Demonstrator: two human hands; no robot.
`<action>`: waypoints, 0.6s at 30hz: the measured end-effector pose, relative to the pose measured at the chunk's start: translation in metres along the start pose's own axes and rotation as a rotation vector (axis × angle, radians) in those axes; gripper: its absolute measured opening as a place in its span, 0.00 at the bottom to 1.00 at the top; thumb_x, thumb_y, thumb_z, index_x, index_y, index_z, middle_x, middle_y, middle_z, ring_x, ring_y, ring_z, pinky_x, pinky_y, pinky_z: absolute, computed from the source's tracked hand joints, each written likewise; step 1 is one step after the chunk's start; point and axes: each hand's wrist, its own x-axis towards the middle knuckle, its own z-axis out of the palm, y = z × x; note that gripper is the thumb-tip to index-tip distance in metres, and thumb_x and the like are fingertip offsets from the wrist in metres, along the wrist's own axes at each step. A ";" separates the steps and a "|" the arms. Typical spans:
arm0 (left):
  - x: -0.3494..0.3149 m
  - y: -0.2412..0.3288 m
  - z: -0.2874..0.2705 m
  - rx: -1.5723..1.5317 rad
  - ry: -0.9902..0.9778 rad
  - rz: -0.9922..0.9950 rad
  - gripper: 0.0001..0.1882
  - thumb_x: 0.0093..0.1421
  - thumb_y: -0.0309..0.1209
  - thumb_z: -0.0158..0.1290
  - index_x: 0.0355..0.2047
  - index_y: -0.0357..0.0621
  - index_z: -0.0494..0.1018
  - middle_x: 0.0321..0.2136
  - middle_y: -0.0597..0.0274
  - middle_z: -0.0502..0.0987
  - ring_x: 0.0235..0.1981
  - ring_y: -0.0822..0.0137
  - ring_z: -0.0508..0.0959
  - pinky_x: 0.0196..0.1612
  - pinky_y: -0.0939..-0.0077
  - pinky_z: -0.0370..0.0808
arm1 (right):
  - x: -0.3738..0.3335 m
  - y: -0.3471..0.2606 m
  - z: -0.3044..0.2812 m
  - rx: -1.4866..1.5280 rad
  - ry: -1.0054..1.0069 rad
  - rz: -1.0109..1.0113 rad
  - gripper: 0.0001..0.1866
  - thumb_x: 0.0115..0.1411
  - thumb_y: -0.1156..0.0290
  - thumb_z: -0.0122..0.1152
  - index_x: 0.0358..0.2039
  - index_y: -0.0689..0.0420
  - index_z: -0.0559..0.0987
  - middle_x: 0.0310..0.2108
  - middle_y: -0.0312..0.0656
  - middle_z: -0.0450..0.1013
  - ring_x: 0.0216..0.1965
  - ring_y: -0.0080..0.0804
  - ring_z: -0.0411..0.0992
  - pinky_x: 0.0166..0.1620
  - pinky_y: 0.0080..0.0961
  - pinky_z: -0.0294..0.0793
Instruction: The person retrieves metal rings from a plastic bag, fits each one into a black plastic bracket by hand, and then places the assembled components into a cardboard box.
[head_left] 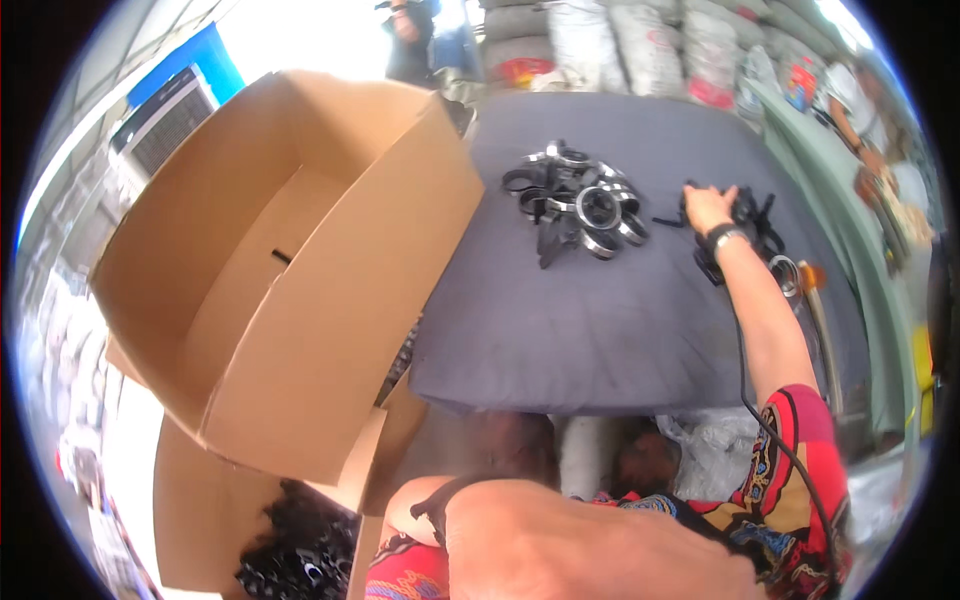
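My right hand (710,210) reaches to the right side of the grey-covered table, its fingers curled over a black part (668,221) that sticks out beside them. It is at a small heap of black pieces (745,215), with a silver ring (786,277) at the heap's near end. My left hand (590,545) looms large and blurred at the bottom, close to the camera; its fingers are hidden. Left of my right hand lies a larger pile of black and silver ring-shaped parts (590,205).
A big open cardboard box (350,300) stands at the left, a small black piece (282,257) inside. Below it, another box (205,510) holds many black parts (300,545). A wooden-handled tool (818,320) lies at the table's right. Filled sacks (650,50) and another person (865,110) are beyond.
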 end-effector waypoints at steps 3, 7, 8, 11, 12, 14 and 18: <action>0.000 0.024 -0.021 0.216 -0.092 -0.185 0.10 0.65 0.35 0.46 0.30 0.43 0.65 0.38 0.31 0.73 0.40 0.40 0.76 0.41 0.52 0.75 | 0.010 0.018 0.029 -0.033 0.257 -0.094 0.12 0.58 0.74 0.47 0.42 0.52 0.75 0.33 0.42 0.78 0.39 0.39 0.77 0.57 0.61 0.57; -0.019 0.043 -0.043 0.495 0.210 -0.432 0.06 0.59 0.21 0.51 0.31 0.43 0.64 0.32 0.48 0.74 0.40 0.53 0.77 0.43 0.59 0.73 | 0.000 0.035 0.033 -0.131 0.340 -0.088 0.05 0.54 0.75 0.54 0.32 0.53 0.74 0.28 0.40 0.78 0.36 0.37 0.77 0.55 0.46 0.65; -0.027 0.049 -0.043 0.571 0.241 -0.439 0.06 0.59 0.19 0.50 0.32 0.41 0.65 0.32 0.49 0.74 0.40 0.54 0.77 0.44 0.60 0.73 | -0.004 0.035 0.027 -0.145 0.396 -0.116 0.04 0.54 0.74 0.55 0.31 0.53 0.74 0.27 0.40 0.77 0.36 0.38 0.77 0.53 0.45 0.66; -0.023 0.065 -0.026 1.030 0.197 -0.318 0.06 0.56 0.18 0.51 0.35 0.38 0.68 0.32 0.50 0.74 0.39 0.54 0.77 0.44 0.59 0.73 | -0.022 0.045 0.001 -0.151 0.465 -0.114 0.06 0.53 0.70 0.59 0.31 0.54 0.72 0.26 0.41 0.76 0.35 0.38 0.76 0.51 0.43 0.68; -0.013 0.072 -0.014 1.195 0.177 -0.195 0.11 0.54 0.21 0.53 0.38 0.35 0.68 0.33 0.49 0.74 0.38 0.52 0.77 0.44 0.57 0.74 | -0.033 0.047 -0.012 -0.123 0.464 -0.107 0.08 0.52 0.70 0.61 0.31 0.54 0.72 0.26 0.41 0.76 0.34 0.38 0.76 0.50 0.43 0.68; 0.008 0.094 0.001 1.507 0.016 0.190 0.25 0.52 0.36 0.60 0.46 0.34 0.65 0.37 0.46 0.74 0.38 0.50 0.77 0.44 0.55 0.74 | -0.068 0.039 -0.053 0.053 0.449 -0.143 0.12 0.47 0.71 0.66 0.31 0.57 0.73 0.26 0.45 0.76 0.32 0.42 0.76 0.43 0.42 0.70; 0.023 0.132 0.021 1.818 -0.032 0.457 0.46 0.53 0.58 0.56 0.62 0.40 0.56 0.49 0.41 0.69 0.47 0.46 0.73 0.43 0.52 0.73 | -0.121 -0.002 -0.100 0.583 0.180 -0.348 0.14 0.44 0.71 0.69 0.31 0.60 0.75 0.25 0.48 0.74 0.31 0.45 0.75 0.37 0.35 0.71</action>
